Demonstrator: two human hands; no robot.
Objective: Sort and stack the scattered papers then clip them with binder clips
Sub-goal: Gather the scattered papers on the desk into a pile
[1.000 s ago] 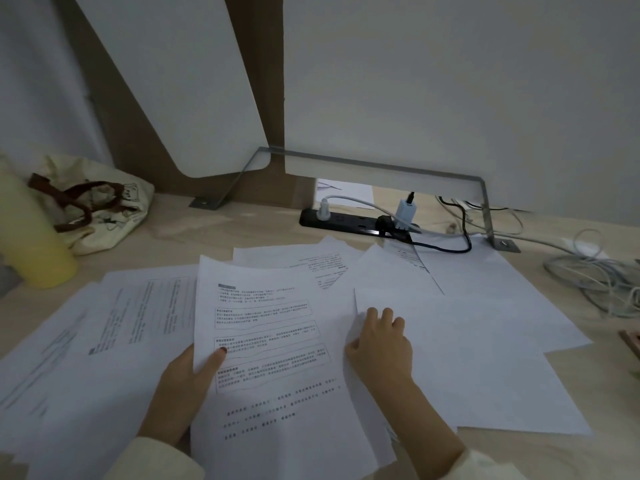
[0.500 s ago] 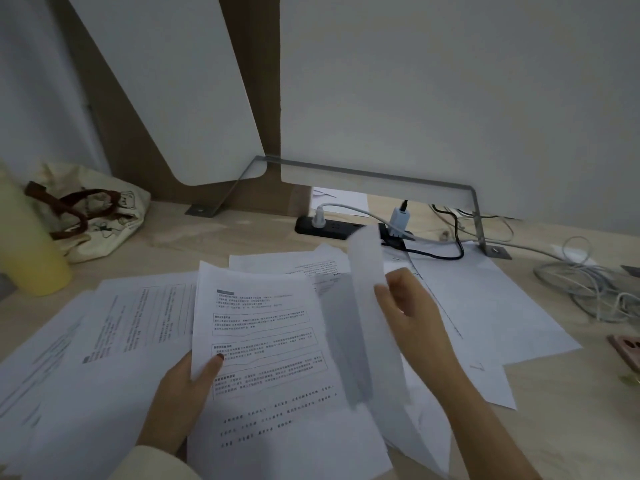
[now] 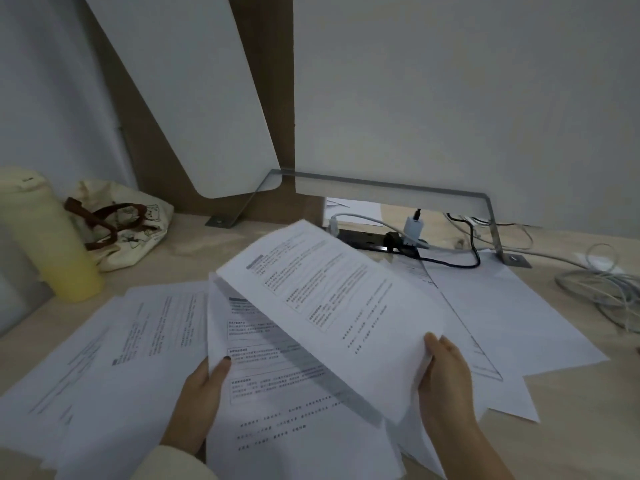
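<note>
Two pinch grips: upper sheet point(image 3: 329, 306) held aloft by the right hand point(image 3: 446, 379), lower sheet point(image 3: 277, 393) thumb-clamped by the left hand point(image 3: 202, 400).

Looks like an office or study workstation: pale wooden desk point(image 3: 571, 427), white divider panels point(image 3: 450, 98) on a metal bracket point(image 3: 491, 220) at the far edge, black power strip point(image 3: 363, 239) with chargers plugged in, coiled cables point(image 3: 606, 289) far right, printed papers point(image 3: 138, 341) spread across.

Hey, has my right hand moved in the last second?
Yes. The right hand, earlier flat on the papers, has shifted right relative to the power strip and now grips a raised printed sheet.
</note>
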